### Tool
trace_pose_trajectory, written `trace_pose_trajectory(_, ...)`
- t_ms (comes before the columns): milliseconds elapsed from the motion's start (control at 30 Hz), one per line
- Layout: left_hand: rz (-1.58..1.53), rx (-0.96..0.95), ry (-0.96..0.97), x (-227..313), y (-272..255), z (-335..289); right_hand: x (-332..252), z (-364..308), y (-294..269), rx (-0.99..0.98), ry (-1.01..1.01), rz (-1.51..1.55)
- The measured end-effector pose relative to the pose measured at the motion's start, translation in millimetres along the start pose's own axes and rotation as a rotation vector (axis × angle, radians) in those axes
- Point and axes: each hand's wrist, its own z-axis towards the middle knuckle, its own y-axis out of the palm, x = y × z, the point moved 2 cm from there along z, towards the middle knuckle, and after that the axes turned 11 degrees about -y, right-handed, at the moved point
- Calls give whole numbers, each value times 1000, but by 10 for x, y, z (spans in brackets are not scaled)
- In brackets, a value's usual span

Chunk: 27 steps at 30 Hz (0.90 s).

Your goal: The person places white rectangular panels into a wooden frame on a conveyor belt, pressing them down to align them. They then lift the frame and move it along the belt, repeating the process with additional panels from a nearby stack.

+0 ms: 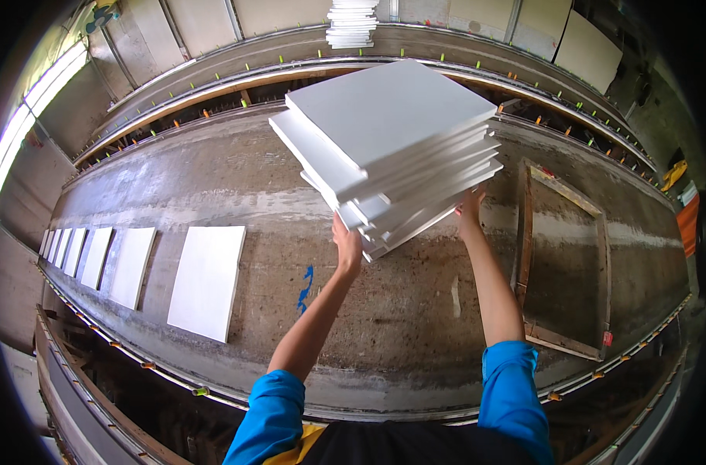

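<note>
Between my two hands is a thick, uneven stack of white rectangular panels (pixel 391 116), turned at an angle over the long table (pixel 391 318). My left hand (pixel 347 246) grips its near left corner, with several panel edges jutting out beside the fingers. On the near right side, my right hand (pixel 470 209) is closed around the lower edge, its fingers partly hidden under the panels. Whether the stack's underside touches the table cannot be seen. Off to the left, several single white panels (pixel 206 283) lie flat in a row.
A rectangular wooden frame (pixel 525 225) lies on the table at the right. A blue mark (pixel 305 291) shows on the surface near my left forearm. Behind runs another long table (pixel 252 58) carrying a second white stack (pixel 351 23). Small coloured pegs line the table edges.
</note>
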Motion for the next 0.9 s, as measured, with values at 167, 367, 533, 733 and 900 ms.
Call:
trace_pose_trajectory(167, -71, -91, -16, 107, 32, 290, -91, -29, 9, -45, -73, -109)
trace_pose_trajectory(367, -1, -284, -59, 254, 196, 442, 77, 200, -85, 7, -161, -125)
trace_pose_trajectory(533, -37, -160, 159, 164, 228, 623, 136, 214, -41, -37, -113, -144)
trace_pose_trajectory(733, 199, 63, 361, -17, 155, 519, 126, -70, 219, -76, -280, -253)
trace_pose_trajectory(900, 245, -75, 175, 102, 284, -496, -91, -692, -21, -397, -31, -452)
